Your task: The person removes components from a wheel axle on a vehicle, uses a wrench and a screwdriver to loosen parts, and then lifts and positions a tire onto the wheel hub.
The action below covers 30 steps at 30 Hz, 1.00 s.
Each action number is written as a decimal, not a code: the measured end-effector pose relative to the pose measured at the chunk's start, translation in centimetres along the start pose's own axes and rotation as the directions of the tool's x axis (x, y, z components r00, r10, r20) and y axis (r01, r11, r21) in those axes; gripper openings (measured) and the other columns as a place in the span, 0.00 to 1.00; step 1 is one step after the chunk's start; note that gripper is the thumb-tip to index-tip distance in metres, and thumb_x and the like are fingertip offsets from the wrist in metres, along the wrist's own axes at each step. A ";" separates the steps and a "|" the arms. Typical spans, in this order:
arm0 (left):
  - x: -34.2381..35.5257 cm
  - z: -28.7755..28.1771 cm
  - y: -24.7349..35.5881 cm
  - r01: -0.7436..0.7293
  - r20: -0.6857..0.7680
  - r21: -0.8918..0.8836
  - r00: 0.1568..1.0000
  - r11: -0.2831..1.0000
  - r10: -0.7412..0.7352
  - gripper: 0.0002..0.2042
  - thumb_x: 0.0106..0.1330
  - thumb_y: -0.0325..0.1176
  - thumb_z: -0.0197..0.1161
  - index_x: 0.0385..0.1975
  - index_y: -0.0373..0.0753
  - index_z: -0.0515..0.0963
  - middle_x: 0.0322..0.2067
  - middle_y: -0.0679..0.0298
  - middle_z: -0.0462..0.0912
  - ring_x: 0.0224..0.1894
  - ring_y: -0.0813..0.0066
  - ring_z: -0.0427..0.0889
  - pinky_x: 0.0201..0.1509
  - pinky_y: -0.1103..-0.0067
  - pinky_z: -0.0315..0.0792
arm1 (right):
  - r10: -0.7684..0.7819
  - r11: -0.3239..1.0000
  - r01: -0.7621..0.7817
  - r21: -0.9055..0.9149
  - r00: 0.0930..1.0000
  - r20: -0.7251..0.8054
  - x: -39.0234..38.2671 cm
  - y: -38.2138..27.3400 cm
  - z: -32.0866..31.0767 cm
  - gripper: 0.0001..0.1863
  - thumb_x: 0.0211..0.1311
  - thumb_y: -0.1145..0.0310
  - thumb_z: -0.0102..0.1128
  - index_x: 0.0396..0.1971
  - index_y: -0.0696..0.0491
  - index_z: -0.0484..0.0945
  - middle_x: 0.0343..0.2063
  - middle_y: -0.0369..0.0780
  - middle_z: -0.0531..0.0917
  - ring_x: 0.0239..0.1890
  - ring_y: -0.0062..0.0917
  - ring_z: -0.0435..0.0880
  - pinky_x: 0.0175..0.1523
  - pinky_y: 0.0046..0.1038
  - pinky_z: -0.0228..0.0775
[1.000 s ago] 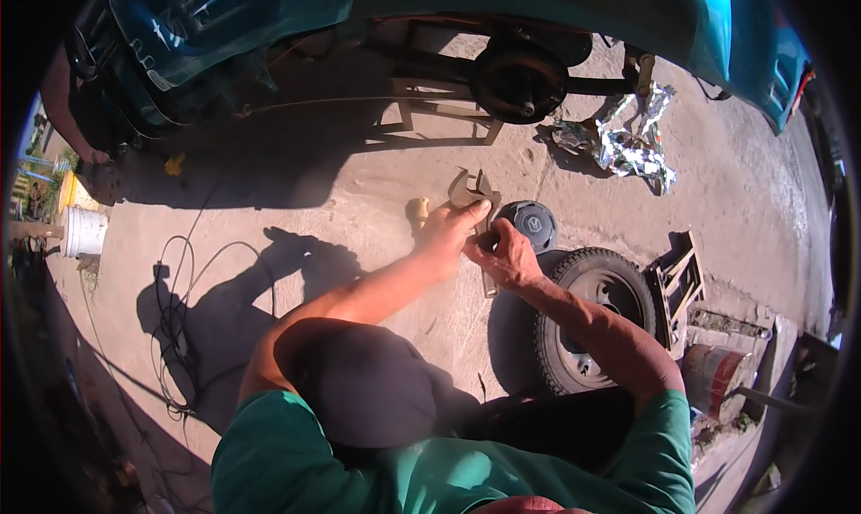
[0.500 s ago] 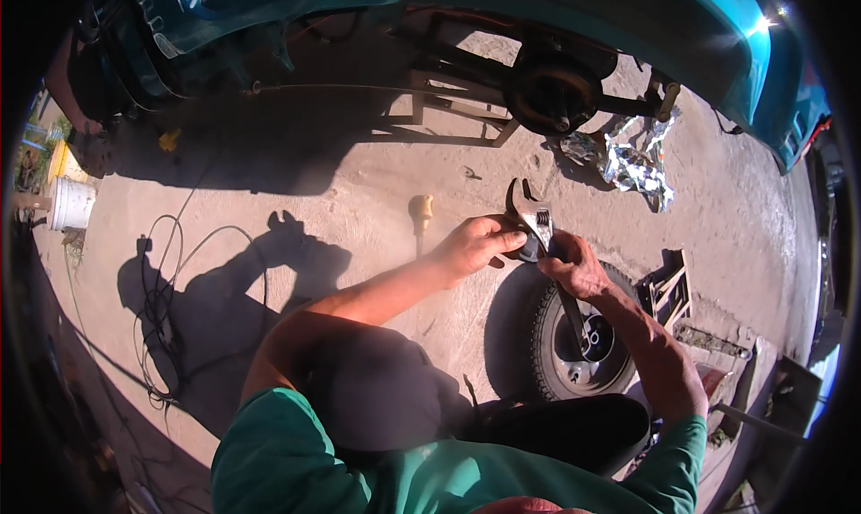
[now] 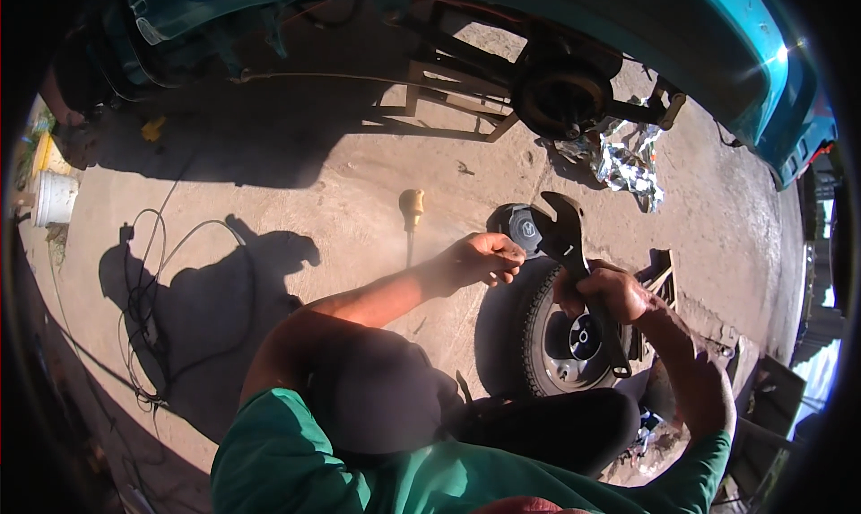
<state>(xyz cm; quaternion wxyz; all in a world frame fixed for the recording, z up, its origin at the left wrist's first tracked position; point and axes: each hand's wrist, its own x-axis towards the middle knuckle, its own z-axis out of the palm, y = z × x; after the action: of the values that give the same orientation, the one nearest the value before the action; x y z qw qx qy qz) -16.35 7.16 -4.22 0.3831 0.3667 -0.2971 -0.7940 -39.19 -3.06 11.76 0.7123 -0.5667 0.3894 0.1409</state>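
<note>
My right hand (image 3: 605, 291) grips a large adjustable wrench (image 3: 574, 236) by its handle, jaws pointing up and away from me. Left of it, my left hand (image 3: 489, 257) is closed, fingers curled against the thumb; whatever may be in them is hidden. Just beyond both hands lies a dark round cap with an emblem (image 3: 527, 230). Below the wrench, a wheel with a tyre (image 3: 536, 335) lies flat on the concrete, partly covered by my right hand and the wrench handle. A screwdriver with a yellowish handle (image 3: 413, 207) lies left of the cap.
A raised teal vehicle body (image 3: 682, 30) spans the far side, with a dark wheel hub (image 3: 563, 97) beneath it and a metal stand (image 3: 457, 130) alongside. Crumpled foil (image 3: 632, 160) lies under its right part. A looped cable (image 3: 143, 245) and a white bucket (image 3: 56, 200) are at left.
My right hand has turned the wrench and shifted it right and toward me. My left hand has come away from the jaws, slightly nearer me, its fingers curled, and the cap is now more exposed.
</note>
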 end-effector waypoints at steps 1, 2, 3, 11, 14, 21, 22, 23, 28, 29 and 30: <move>0.2 0.0 -0.2 -0.002 0.008 0.000 1.000 1.000 0.002 0.21 0.69 0.51 0.68 0.51 0.40 0.78 0.41 0.68 0.84 0.45 0.79 0.83 0.48 0.79 0.76 | -0.015 0.999 0.014 0.036 0.999 0.038 0.7 1.4 0.4 0.21 0.54 0.60 0.50 0.37 0.64 0.80 0.23 0.41 0.79 0.30 0.27 0.79 0.42 0.29 0.70; -0.3 -0.3 -0.3 0.007 0.033 -0.051 0.999 0.999 -0.006 0.21 0.69 0.49 0.68 0.52 0.40 0.78 0.42 0.68 0.84 0.45 0.79 0.83 0.48 0.79 0.76 | -0.015 1.000 0.015 0.012 1.000 0.008 1.4 1.7 1.2 0.20 0.55 0.63 0.48 0.37 0.64 0.80 0.23 0.40 0.79 0.30 0.27 0.79 0.42 0.29 0.70; -0.6 -0.8 -0.4 0.017 0.060 -0.101 0.998 0.995 -0.011 0.20 0.69 0.48 0.68 0.52 0.40 0.78 0.42 0.68 0.83 0.45 0.79 0.83 0.48 0.79 0.75 | -0.016 1.000 0.015 -0.012 1.000 -0.023 2.0 2.1 1.9 0.20 0.56 0.65 0.47 0.38 0.64 0.80 0.22 0.40 0.79 0.30 0.27 0.79 0.43 0.29 0.70; 0.0 -1.2 -1.6 0.012 0.041 0.093 0.999 0.996 -0.016 0.19 0.72 0.48 0.65 0.51 0.39 0.79 0.42 0.65 0.84 0.43 0.78 0.84 0.48 0.78 0.75 | -0.130 0.797 -0.195 -0.572 0.869 -0.478 -1.7 -6.3 1.0 0.15 0.76 0.60 0.52 0.39 0.57 0.80 0.17 0.34 0.75 0.20 0.17 0.74 0.28 0.26 0.66; -1.0 -0.5 0.0 0.038 -0.017 0.061 0.999 0.997 -0.037 0.19 0.73 0.47 0.64 0.52 0.39 0.79 0.42 0.64 0.84 0.43 0.77 0.84 0.48 0.78 0.75 | -0.339 0.546 -0.234 -0.805 0.816 -0.468 -2.6 -9.8 -2.8 0.13 0.73 0.62 0.57 0.35 0.56 0.81 0.16 0.40 0.77 0.18 0.25 0.76 0.29 0.32 0.69; -1.0 -1.7 -1.5 0.057 -0.026 0.031 0.998 0.998 -0.056 0.19 0.74 0.47 0.62 0.54 0.38 0.78 0.43 0.64 0.84 0.44 0.77 0.84 0.47 0.79 0.75 | -0.516 -0.205 -0.231 -0.951 0.851 -0.096 -0.8 -17.2 -6.1 0.13 0.69 0.61 0.65 0.31 0.56 0.83 0.19 0.47 0.80 0.22 0.38 0.82 0.32 0.40 0.72; -1.2 -2.1 -1.7 0.057 -0.029 0.027 0.998 0.998 -0.056 0.19 0.74 0.47 0.62 0.54 0.38 0.78 0.43 0.64 0.84 0.44 0.77 0.84 0.47 0.79 0.75 | -0.525 -0.247 -0.210 -0.946 0.849 -0.051 -0.3 -18.2 -5.5 0.13 0.70 0.60 0.65 0.32 0.56 0.84 0.19 0.46 0.81 0.21 0.36 0.82 0.31 0.38 0.74; -1.0 -2.1 -2.0 0.061 -0.025 0.013 0.998 0.998 -0.060 0.20 0.73 0.47 0.62 0.54 0.37 0.78 0.43 0.64 0.84 0.44 0.77 0.84 0.47 0.78 0.75 | -0.521 -0.244 -0.213 -0.946 0.852 -0.058 0.0 -18.5 -5.6 0.13 0.70 0.60 0.65 0.32 0.56 0.84 0.19 0.46 0.81 0.21 0.36 0.82 0.31 0.38 0.74; 0.7 -0.7 -2.8 0.077 0.039 -0.043 0.996 0.996 -0.075 0.20 0.74 0.47 0.62 0.54 0.37 0.78 0.44 0.63 0.83 0.44 0.76 0.84 0.46 0.78 0.76 | -0.369 -0.364 -0.283 -0.888 0.919 -0.142 -1.6 -20.0 -6.1 0.15 0.71 0.57 0.64 0.34 0.54 0.85 0.24 0.44 0.83 0.26 0.32 0.83 0.37 0.33 0.77; 0.5 -1.0 -2.9 0.073 0.030 -0.046 0.997 0.996 -0.072 0.20 0.74 0.47 0.62 0.54 0.37 0.78 0.43 0.63 0.83 0.44 0.76 0.84 0.46 0.78 0.76 | -0.353 -0.345 -0.277 -0.897 0.924 -0.150 -1.3 -20.0 -6.4 0.15 0.71 0.57 0.64 0.34 0.54 0.85 0.24 0.44 0.83 0.27 0.33 0.84 0.38 0.33 0.77; 0.5 -1.1 -3.0 0.070 0.025 -0.050 0.997 0.996 -0.069 0.20 0.74 0.47 0.62 0.54 0.37 0.78 0.43 0.63 0.83 0.44 0.77 0.84 0.46 0.79 0.76 | -0.356 -0.343 -0.278 -0.897 0.922 -0.149 -1.0 -19.7 -6.7 0.15 0.71 0.57 0.64 0.34 0.54 0.85 0.24 0.44 0.83 0.27 0.33 0.84 0.38 0.33 0.77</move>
<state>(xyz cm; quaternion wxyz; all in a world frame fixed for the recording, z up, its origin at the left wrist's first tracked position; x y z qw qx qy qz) -16.81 8.15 -7.27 0.3612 0.3577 -0.2681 -0.8184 -29.85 -15.23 25.85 -0.1501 -0.9302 0.2119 0.2594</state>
